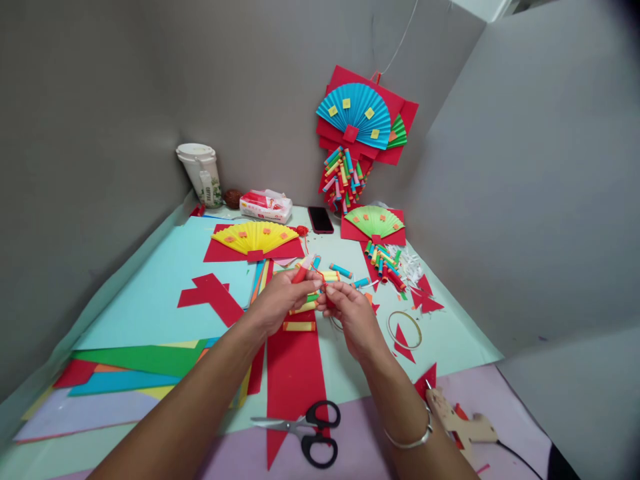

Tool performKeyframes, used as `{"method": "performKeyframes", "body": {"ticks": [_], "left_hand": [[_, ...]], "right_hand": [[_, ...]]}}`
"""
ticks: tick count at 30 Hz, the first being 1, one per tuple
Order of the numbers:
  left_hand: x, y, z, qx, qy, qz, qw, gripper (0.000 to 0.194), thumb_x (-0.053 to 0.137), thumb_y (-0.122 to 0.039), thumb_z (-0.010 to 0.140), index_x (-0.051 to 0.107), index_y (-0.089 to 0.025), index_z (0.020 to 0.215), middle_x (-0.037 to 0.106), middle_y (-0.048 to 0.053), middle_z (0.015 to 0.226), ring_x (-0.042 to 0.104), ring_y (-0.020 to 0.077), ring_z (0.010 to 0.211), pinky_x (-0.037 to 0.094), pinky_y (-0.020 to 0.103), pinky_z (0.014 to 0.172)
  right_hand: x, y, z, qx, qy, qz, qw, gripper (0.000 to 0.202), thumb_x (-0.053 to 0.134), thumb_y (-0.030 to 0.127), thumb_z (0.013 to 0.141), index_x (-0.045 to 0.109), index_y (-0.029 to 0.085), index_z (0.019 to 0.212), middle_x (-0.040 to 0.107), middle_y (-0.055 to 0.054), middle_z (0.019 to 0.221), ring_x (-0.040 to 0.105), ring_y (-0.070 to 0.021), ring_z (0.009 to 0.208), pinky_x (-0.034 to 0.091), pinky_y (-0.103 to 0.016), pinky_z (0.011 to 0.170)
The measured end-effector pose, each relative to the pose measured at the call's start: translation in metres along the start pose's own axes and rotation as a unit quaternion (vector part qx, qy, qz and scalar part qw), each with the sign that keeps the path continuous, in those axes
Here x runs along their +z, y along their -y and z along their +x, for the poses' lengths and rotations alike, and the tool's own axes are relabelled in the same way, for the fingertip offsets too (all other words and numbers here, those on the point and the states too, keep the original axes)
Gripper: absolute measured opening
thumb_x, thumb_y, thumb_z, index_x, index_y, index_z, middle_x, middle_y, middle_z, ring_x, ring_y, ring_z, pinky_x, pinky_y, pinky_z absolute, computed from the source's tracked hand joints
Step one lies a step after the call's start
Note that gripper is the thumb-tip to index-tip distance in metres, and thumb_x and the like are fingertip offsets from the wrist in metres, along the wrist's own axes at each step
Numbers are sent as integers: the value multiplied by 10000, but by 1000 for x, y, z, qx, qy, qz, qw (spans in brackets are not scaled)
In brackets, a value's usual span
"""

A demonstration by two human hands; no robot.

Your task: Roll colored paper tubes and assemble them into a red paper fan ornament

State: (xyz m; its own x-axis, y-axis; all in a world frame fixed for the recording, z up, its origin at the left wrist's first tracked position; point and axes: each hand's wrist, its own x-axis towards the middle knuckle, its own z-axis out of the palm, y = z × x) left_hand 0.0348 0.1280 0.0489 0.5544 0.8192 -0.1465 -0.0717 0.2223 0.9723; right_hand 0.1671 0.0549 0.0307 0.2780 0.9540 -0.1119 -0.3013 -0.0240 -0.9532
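Close together in the middle of the head view, both hands pinch a thin red string [320, 272]. My left hand [280, 297] is closed and also has a red stick-like piece with a pale tip [303, 268] in it. My right hand [350, 313] is closed too, its fingertips on the red string near a small red piece. Under and around the fingers lie several small paper rolls [299, 327] in yellow, blue and green, some partly hidden. Below them runs a long red paper strip [295, 373]. A yellow paper fan [256, 239] on red card lies beyond.
Scissors [300, 425] lie at the front, a hot glue gun [460, 423] at the front right. A tape roll [405, 330] and red scraps are right of my hands. Coloured sheets [135, 363] are stacked left. Behind are a phone [320, 220], green fan [374, 222] and hanging blue fan [357, 110].
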Motion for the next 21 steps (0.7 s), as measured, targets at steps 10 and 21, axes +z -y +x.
{"method": "performKeyframes", "body": {"ticks": [10,21], "left_hand": [[2,-2,-1,6,-54,91,994,196,699,-308,688,644,-169,814,375,-101,476,288,67,424,208,211,437],[1,-4,2,43,-78,195,977,199,679,-327,685,702,-158,788,647,-7,703,572,167,682,402,267,672]], "right_hand": [[-1,-5,2,-12,-14,-33,999,248,717,412,748,684,187,850,678,-14,754,600,-150,694,453,-287,675],[0,-3,0,-13,-14,-62,998,242,701,410,755,671,184,835,684,-13,726,606,-149,674,468,-296,677]]}}
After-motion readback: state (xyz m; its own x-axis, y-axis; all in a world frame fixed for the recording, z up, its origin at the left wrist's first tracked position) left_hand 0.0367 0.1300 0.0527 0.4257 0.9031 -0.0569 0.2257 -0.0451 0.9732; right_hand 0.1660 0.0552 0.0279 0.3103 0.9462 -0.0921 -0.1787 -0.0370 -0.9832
